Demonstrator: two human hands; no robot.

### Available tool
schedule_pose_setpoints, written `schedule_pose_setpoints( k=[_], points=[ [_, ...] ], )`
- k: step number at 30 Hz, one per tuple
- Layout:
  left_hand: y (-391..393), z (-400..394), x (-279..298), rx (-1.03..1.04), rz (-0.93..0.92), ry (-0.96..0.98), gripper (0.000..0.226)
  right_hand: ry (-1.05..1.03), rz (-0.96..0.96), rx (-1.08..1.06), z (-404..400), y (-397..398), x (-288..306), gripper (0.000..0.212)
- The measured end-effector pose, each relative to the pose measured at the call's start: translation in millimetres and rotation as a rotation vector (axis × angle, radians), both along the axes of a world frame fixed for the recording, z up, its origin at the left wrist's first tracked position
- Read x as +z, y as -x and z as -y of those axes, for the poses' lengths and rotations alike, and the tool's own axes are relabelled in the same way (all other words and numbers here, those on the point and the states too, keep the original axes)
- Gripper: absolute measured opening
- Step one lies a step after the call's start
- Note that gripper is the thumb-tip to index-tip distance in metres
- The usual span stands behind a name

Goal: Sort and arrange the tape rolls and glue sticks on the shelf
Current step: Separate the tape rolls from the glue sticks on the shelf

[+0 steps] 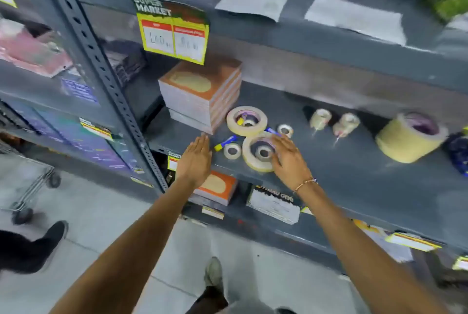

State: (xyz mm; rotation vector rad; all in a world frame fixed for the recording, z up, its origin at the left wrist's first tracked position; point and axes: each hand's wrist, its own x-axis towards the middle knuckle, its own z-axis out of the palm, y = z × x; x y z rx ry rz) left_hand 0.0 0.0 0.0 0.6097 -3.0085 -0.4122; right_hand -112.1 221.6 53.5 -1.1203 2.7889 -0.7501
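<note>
On the grey metal shelf [342, 174] lie two wide beige tape rolls: the rear one [247, 121] holds a small roll and a glue stick inside, the front one [258, 151] has a small roll in its hole. My right hand [288, 156] rests flat on the front roll's right side, fingers spread. My left hand [196, 159] hovers flat over the shelf edge, holding nothing. A blue-and-yellow glue stick [226, 142] lies between the hands beside a small white tape roll [232, 151]. Another small roll [285, 130], two clear tape rolls [320, 118] [347, 124] and a thick beige roll [410, 136] sit to the right.
A stack of orange-covered notepads [202, 93] stands just left of the tape rolls. A yellow price sign [174, 32] hangs from the shelf above. A perforated upright post [106, 68] bounds the bay on the left. A trolley [33, 187] and another person's leg are on the floor at left.
</note>
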Motion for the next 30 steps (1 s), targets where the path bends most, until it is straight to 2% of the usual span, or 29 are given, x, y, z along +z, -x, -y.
schedule_pose_setpoints(
  k=[4, 9, 12, 16, 18, 21, 24, 30],
  points=[
    [9, 4, -10, -0.137, -0.029, 0.016, 0.051, -0.057, 0.042, 0.059, 53, 4, 0, 0.028],
    [10, 11, -20, -0.176, -0.089, 0.039, 0.054, -0.265, 0.046, 0.282, 108, -5, -6, 0.046],
    [10, 13, -19, -0.203, -0.105, 0.043, 0.057, -0.322, 0.012, 0.316, 111, -3, -14, 0.047],
    [19, 11, -12, -0.283, -0.182, 0.068, 0.045, -0.325, 0.015, 0.311, 96, 3, -19, 0.046],
    [26, 7, -7, -0.286, -0.189, 0.053, 0.048, -0.321, -0.016, 0.303, 91, 4, -16, 0.045],
    [41, 5, -2, -0.282, -0.148, 0.002, 0.057, -0.288, -0.025, 0.310, 84, 7, -9, 0.042],
    [57, 4, 2, -0.304, -0.079, -0.035, 0.055, -0.252, 0.004, 0.325, 76, 10, -3, 0.039],
    [74, 0, -8, -0.137, 0.055, -0.083, 0.054, -0.237, 0.050, 0.354, 66, 16, -9, 0.041]
  ],
)
